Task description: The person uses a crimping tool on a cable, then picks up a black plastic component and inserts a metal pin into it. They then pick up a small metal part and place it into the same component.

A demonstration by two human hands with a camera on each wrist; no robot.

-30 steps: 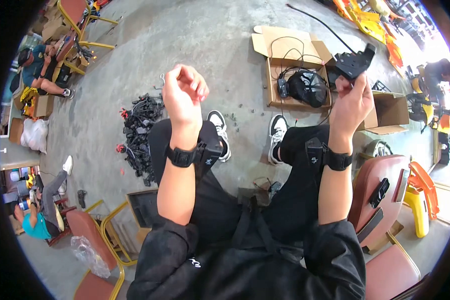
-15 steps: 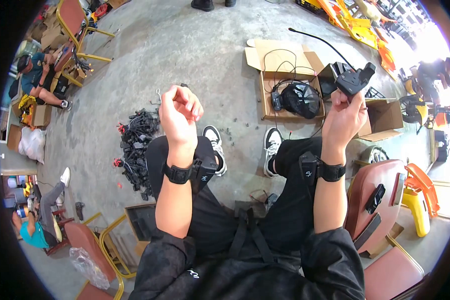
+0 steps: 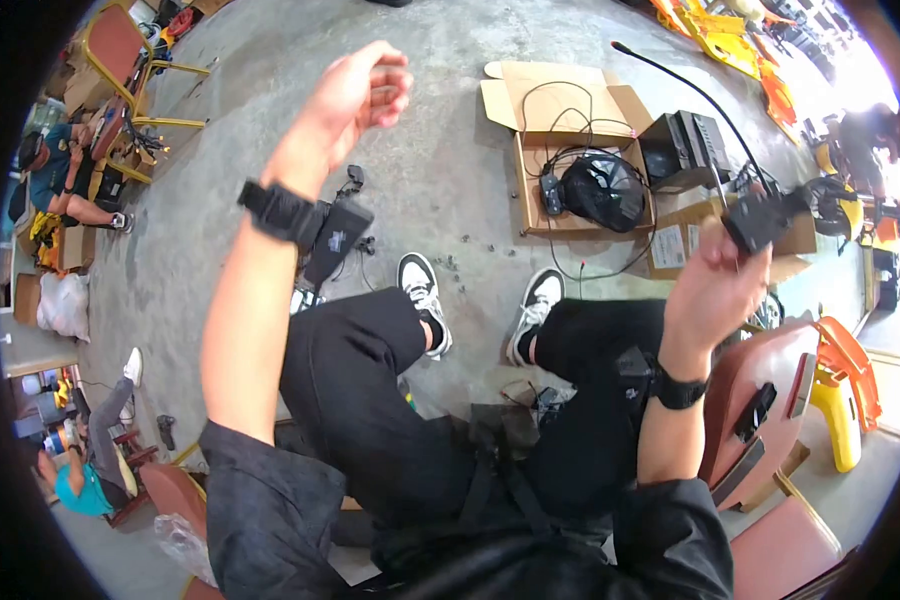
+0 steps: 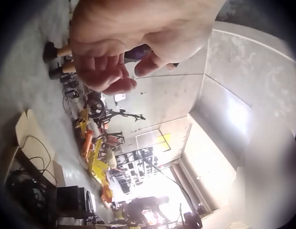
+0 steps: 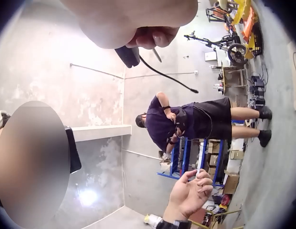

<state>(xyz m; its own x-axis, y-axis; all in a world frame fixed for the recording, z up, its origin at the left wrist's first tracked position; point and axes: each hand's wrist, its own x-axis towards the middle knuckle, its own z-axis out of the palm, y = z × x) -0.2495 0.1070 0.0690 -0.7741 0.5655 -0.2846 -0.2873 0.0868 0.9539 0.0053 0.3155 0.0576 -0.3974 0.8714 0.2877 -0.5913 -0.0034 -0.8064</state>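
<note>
My right hand [image 3: 715, 300] grips a black clip-like device [image 3: 767, 218] with a long, thin, bendy stalk [image 3: 690, 90] rising from it. In the right wrist view the stalk [image 5: 167, 77] curves away past the fingers, and a slim metal rod [image 5: 157, 56] pokes out beside them. Much of the device is hidden behind the hand there. My left hand [image 3: 355, 95] is raised over the floor at the left with loosely curled fingers and no object visible in it. The left wrist view shows this palm [image 4: 114, 36] from below, its fingers bent loosely.
An opened cardboard box [image 3: 523, 185] on the floor holds a black bagged bundle [image 3: 602, 190] and cables. Beside it stand a black box [image 3: 670, 155] and another carton [image 3: 670, 245]. A pink-brown chair [image 3: 760, 390] is at my right. Another person [image 5: 186, 121] stands across the room.
My left hand has swung up and away to the left, uncovering black parts near my knee. The right hand has shifted down and right with the black device, which has turned.
</note>
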